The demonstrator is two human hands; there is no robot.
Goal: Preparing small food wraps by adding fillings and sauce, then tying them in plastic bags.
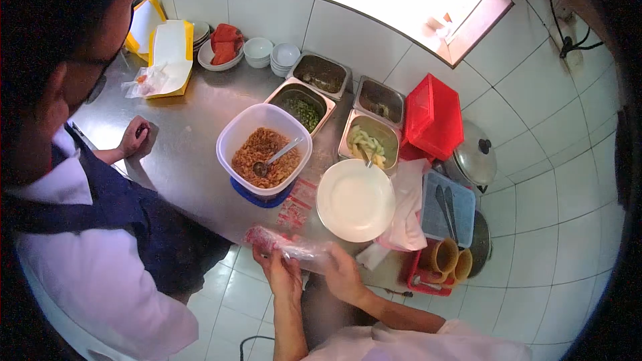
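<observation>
Both my hands hold a crumpled clear plastic bag (307, 251) with red print, just off the counter's front edge. My left hand (282, 272) grips its left part from below. My right hand (345, 277) is closed around the right end. Ahead stands a white plastic tub (224, 148) of brown crispy topping (246, 160), with a spoon (285, 151) in it, above a blue lid (263, 199). A flat red-printed plastic piece (296, 205) lies right of the tub. Beside it is a stack of white plates (356, 200).
Steel pans of chopped greens (301, 110) and pale cut vegetables (366, 143) stand behind. At right are a red basket (441, 125), a blue-lidded box (464, 205) with tongs, and brown cups (444, 255). A co-worker's hand (134, 136) rests on the steel counter (185, 160) at left.
</observation>
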